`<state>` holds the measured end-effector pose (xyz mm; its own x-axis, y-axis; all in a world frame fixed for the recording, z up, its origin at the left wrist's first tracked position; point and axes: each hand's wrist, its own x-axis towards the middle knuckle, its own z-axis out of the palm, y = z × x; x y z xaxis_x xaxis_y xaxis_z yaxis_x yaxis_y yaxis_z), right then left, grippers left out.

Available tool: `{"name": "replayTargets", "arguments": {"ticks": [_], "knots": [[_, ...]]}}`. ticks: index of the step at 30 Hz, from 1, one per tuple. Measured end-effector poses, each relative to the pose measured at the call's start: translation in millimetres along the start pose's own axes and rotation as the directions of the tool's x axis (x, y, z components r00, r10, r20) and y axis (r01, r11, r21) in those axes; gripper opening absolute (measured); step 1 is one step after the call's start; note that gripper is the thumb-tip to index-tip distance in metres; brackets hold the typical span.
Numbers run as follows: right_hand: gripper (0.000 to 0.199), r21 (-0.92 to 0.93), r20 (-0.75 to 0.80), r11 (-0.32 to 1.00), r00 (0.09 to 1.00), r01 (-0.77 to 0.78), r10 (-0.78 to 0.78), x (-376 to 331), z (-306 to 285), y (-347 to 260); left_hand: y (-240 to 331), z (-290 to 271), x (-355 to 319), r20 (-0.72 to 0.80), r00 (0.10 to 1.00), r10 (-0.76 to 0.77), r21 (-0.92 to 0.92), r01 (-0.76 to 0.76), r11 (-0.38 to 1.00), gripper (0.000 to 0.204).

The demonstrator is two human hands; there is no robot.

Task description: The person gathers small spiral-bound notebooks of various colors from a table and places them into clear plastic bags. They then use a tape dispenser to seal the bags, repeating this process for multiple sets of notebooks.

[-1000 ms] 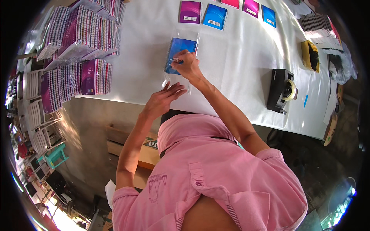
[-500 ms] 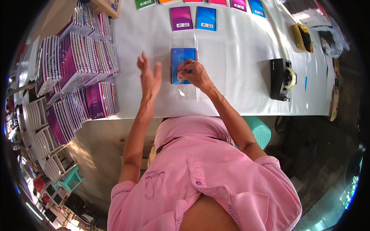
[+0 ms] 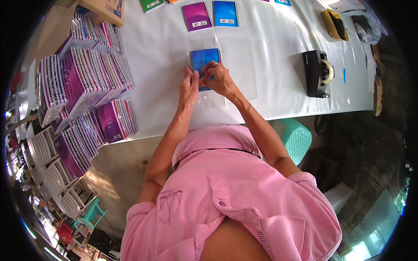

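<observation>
Both hands meet on the blue notebook (image 3: 204,61), which lies in a clear sleeve (image 3: 217,98) mid-table (image 3: 278,100). The left hand (image 3: 189,87) pinches its near-left edge; the right hand (image 3: 219,78) presses on top. Bagging looks underway; next, probably, seating the notebook squarely and closing the flap.

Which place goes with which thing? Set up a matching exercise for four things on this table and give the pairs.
Things:
1. blue notebook
2. tape dispenser
3. stacks of wrapped notebooks
4. purple notebook

Places:
A. along the table's left side
B. under both hands, in a clear sleeve
C. at the far edge, beside another blue notebook
D. right of the hands, standing alone

Pairs: 1-B, 2-D, 3-A, 4-C
</observation>
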<state>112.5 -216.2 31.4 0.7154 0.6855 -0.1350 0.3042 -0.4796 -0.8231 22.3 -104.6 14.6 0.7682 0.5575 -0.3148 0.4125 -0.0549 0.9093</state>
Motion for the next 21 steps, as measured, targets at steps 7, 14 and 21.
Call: {"name": "replayTargets", "arguments": {"ticks": [7,14,21], "knots": [[0.018,-0.046,0.186,0.999,0.983,0.018,-0.01,-5.9,-18.2,-20.3,-12.3,9.1,13.6,-0.189,0.982,-0.01,-0.1,-0.009,0.995,0.053],[0.02,0.1,0.11,0.994,0.994,-0.032,0.021,-0.9,-9.7,-4.7,11.2,21.0,0.2,-0.299,0.952,0.065,-0.272,-0.15,0.95,0.05],[0.021,0.077,0.147,0.994,0.985,0.079,-0.09,-4.1,-18.9,-5.4,-5.2,-23.7,-11.3,-0.041,0.98,-0.193,-0.123,0.187,0.975,0.052]]}}
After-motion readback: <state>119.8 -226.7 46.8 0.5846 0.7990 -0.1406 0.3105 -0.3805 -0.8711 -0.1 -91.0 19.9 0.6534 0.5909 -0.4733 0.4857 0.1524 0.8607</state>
